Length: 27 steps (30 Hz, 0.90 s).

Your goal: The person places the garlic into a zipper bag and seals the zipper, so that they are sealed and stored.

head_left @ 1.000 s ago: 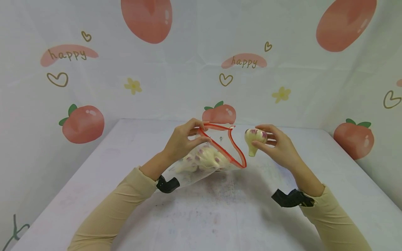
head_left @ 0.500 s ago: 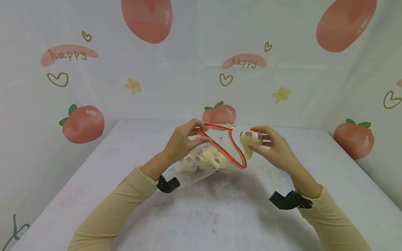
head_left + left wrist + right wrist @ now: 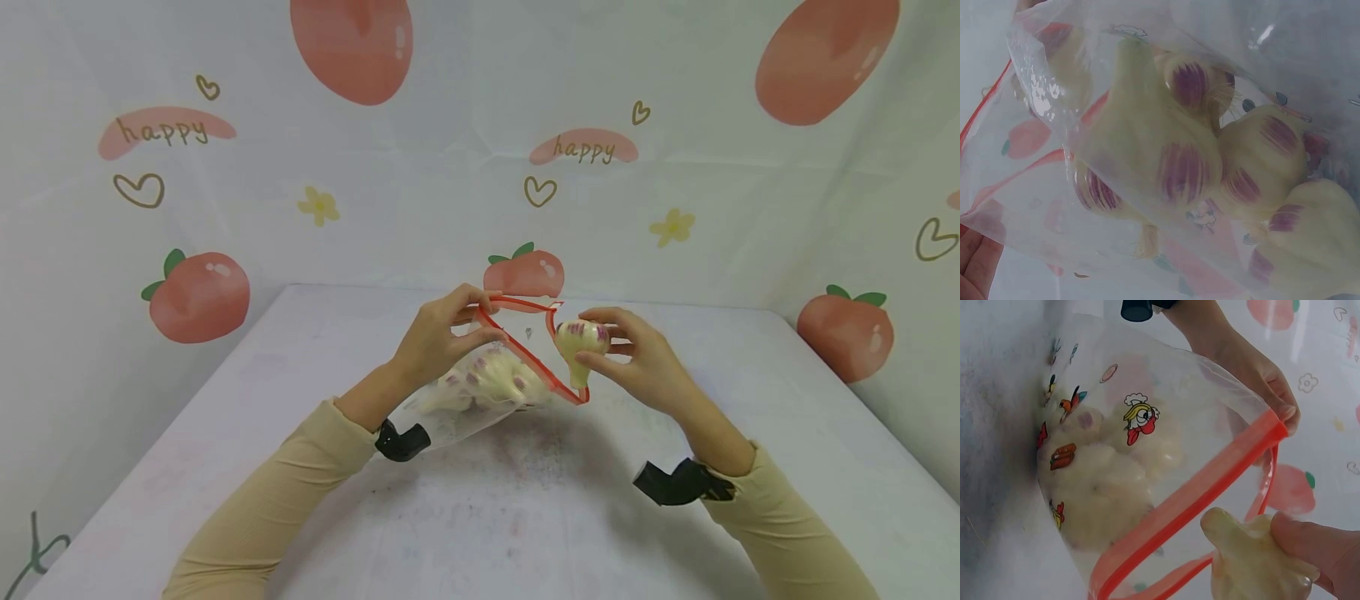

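A clear zip bag [image 3: 457, 421] with a red-edged mouth lies tilted on the table, its opening turned to the right. Several garlic bulbs [image 3: 1147, 144] with purple streaks are inside it. My left hand [image 3: 442, 333] pinches the upper rim of the bag and keeps the mouth spread. In my right hand [image 3: 645, 358] a garlic bulb [image 3: 582, 340] is held between thumb and fingers, stem pointing down, right at the mouth. From the right wrist view, that bulb [image 3: 1250, 556] stands beside the red zip strip [image 3: 1191, 500]; cartoon prints show on the bag.
The white table [image 3: 465, 533] has faint stains near the front. Behind it hangs a pale cloth backdrop [image 3: 420, 167] printed with peaches, hearts and flowers. A black strap end [image 3: 682, 482] sticks out from the right wrist, another black piece [image 3: 402, 442] from the left.
My right hand has moved left with the garlic bulb, from beside the bag to its mouth. The left hand and the bag stay where they were.
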Tool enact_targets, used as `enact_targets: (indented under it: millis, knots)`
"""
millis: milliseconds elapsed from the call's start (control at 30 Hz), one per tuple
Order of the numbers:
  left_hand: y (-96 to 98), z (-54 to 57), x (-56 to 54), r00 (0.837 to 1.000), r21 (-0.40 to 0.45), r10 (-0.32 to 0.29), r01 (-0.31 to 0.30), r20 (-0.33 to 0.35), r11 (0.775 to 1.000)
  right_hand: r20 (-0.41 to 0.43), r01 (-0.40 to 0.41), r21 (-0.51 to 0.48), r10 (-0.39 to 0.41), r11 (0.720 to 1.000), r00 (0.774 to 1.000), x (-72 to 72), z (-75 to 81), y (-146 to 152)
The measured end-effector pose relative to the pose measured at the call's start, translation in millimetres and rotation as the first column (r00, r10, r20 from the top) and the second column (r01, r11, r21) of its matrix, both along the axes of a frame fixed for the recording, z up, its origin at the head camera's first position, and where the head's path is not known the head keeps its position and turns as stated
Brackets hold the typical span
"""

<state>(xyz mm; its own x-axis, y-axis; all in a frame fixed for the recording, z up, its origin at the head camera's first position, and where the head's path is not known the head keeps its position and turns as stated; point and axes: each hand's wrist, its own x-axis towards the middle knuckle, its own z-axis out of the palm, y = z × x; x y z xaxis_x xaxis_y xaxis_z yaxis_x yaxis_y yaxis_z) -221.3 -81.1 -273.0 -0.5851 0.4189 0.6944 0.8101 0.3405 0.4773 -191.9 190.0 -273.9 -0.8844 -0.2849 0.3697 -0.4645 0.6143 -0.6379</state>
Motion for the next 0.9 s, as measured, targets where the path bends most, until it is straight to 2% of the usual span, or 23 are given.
enact_targets:
  millis: [167, 467, 900]
  knots:
    - [0.3, -0.5, -0.4, 1.000, 0.006, -0.007, 0.007, -0.006, 1.000, -0.003, -0.030, -0.005, 0.030, 1.000, 1.000, 0.9, -1.2, -5]
    - [0.9, -1.6, -1.8, 1.000, -0.003, -0.002, 0.002, -0.013, 1.000, -0.056, -0.079, -0.011, 0.078, 0.997, 0.995, 0.7, -3.1, -12]
    - [1.6, -0.9, -0.7, 1.000, -0.008, 0.001, -0.002, -0.009, 1.000, -0.075, -0.127, -0.022, 0.125, 0.992, 0.989, 1.1, -2.1, -19]
